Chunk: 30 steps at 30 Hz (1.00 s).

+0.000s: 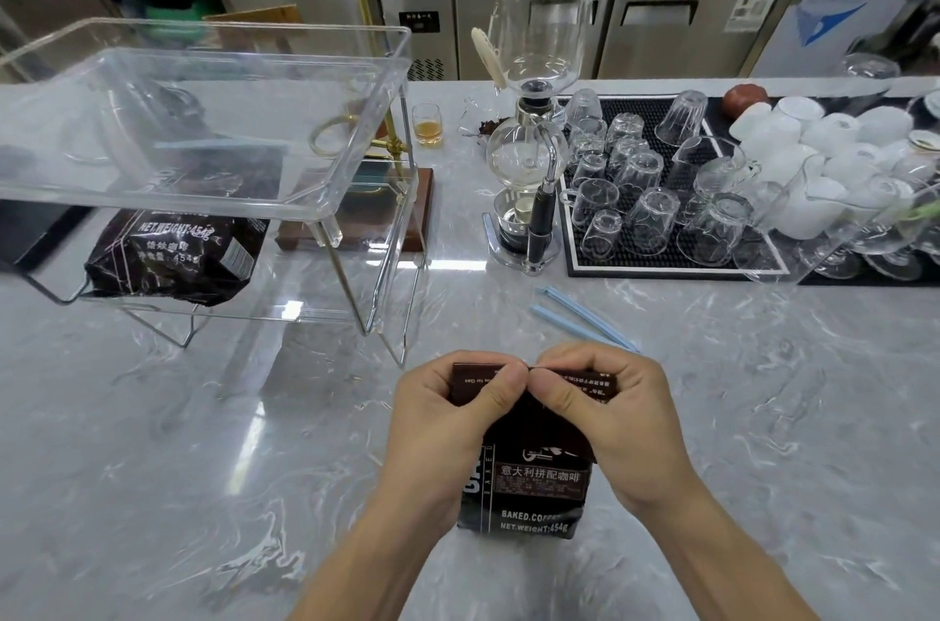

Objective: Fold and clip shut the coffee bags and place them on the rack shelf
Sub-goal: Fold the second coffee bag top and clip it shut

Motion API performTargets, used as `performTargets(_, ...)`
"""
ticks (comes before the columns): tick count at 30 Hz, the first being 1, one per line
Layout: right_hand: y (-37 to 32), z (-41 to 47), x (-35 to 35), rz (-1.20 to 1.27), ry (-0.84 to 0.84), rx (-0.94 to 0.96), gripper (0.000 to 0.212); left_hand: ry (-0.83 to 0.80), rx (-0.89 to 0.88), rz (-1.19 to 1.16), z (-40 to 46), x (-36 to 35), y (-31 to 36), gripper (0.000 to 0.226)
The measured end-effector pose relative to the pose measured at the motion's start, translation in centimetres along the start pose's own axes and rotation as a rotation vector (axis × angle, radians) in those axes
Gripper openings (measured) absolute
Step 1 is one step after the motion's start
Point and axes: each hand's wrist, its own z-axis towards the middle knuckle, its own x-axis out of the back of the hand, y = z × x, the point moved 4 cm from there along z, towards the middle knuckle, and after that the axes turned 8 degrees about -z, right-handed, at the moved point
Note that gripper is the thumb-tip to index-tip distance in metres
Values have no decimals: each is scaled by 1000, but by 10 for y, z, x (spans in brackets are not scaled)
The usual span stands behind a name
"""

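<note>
Head view: folding step in hand. Dark coffee bag [529,483] standing on the marble table [763,417], near the front edge, well apart from the clear rack [386,173] to the left. Left hand [447,422] and right hand [610,417] both closed in a pinch grip on the bag's top flap, thumbs pressed side by side at the crease. Top apparently turned down once, not yet clipped.

Pale blue clip [585,318] lying on the table just beyond the hands, its two arms spread apart, touched by neither hand. Next move, by judgement: hold the fold flat with one hand, free the other to reach forward for the clip, slide it across the crease and snap it shut; then carry the bag left to the rack.

Second bag [178,254] already lying on the rack's lower shelf, a blue strip faintly visible through the upper tray.

Legible on the near bag: "BAKED.COFFEE" (partly cut off), "NET.WEIGHT:454g", "意大利拼配咖啡". On the shelved bag: "NET.WEIGHT:454g" and "454g" again beside Chinese characters too soft to read surely.
</note>
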Motion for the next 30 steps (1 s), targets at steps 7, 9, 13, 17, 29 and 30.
performTargets(7,10,-3,1,85,176,21,6,136,-61,-52,2,1,-5,3)
performTargets(9,12,-3,2,72,204,12,7,135,-58,-80,2,1,-5,8)
performTargets(13,18,-3,5,42,232,-25,27,127,-11,-130,2,0,-5,19)
performTargets(17,16,-3,5,44,196,-47,38,147,16,-138,2,1,-3,33)
performTargets(29,10,-10,10,-152,171,33,26,35,-97,58,2,9,-2,17)
performTargets(30,11,-11,10,-155,167,52,23,1,-91,89,2,9,-2,12)
